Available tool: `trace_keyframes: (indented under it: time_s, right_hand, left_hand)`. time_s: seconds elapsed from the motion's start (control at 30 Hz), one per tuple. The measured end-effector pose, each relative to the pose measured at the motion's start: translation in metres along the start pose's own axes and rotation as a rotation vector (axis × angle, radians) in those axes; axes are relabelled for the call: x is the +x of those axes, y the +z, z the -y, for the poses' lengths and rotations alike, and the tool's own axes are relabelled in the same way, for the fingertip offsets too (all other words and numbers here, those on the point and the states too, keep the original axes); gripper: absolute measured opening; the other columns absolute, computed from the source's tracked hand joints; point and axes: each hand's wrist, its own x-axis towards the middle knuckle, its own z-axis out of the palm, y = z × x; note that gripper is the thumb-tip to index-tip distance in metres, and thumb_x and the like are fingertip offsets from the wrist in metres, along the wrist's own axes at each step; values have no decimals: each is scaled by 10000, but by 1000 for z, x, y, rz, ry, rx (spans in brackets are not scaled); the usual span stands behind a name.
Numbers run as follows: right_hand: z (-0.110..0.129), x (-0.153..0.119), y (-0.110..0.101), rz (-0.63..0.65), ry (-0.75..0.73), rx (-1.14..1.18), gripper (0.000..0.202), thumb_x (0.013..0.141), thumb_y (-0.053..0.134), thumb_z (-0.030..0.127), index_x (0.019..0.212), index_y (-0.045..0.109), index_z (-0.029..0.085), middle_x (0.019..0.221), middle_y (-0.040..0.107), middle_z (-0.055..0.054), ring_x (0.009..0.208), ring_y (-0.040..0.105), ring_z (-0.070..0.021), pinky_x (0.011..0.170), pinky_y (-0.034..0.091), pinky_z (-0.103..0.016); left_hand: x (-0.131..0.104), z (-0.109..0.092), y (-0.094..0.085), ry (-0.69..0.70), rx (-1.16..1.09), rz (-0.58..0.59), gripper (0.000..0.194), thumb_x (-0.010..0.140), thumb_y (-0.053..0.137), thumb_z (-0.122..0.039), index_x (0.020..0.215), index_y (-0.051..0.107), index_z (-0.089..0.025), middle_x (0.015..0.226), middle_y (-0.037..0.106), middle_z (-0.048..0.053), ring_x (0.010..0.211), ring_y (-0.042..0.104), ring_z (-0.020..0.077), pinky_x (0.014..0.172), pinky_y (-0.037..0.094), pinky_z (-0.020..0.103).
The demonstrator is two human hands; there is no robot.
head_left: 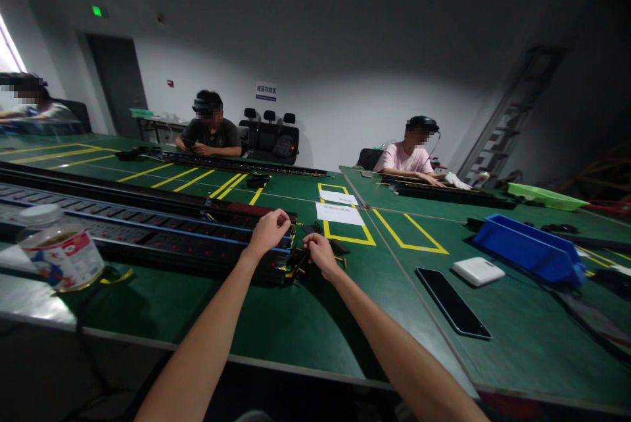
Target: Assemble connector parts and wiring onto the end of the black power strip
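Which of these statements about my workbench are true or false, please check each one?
1. Both hands, left hand and right hand, work at the end of the long black power strip. True.
2. The blue bin sits left of the hands. False: it is to their right.
3. A black phone lies flat on the green table. True.
4. The jar has its lid off. False: a white lid is on it.

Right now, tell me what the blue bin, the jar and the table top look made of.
Blue bin: likely moulded plastic, glossy uniform colour. Jar: clear plastic or glass, see-through wall, white lid. Table top: matte green mat, probably rubber, with yellow tape lines.
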Motion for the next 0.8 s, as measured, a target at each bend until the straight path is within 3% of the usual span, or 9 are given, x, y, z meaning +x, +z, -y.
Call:
trace_keyframes:
  time_s: [0.37,0.63,0.8]
  right_hand:
    - [9,-3,-2,154,-67,-50,457,888,458,330,1307,622,249,907,653,-28,538,499,-119,453,428,-223]
    - [16,-2,-2,157,-114,-106,398,904,505,318,1261,680,299,985,698,-26,760,588,-180,627,485,-256]
    - [13,3,-1,155,-111,-109,398,909,482,317,1243,695,281,979,691,-43,646,557,-163,533,448,-251]
  left_hand:
    - [-8,-12,-2,-40,293,137,167,852,594,-248,977,705,-243,958,679,74,836,623,208,816,474,292]
    - [-6,-17,0,-69,398,134,138,864,594,-283,872,721,-231,919,715,101,889,645,254,863,469,324]
    - [-3,-25,0,-73,538,149,162,872,584,-292,866,734,-230,904,724,129,866,672,281,818,481,352]
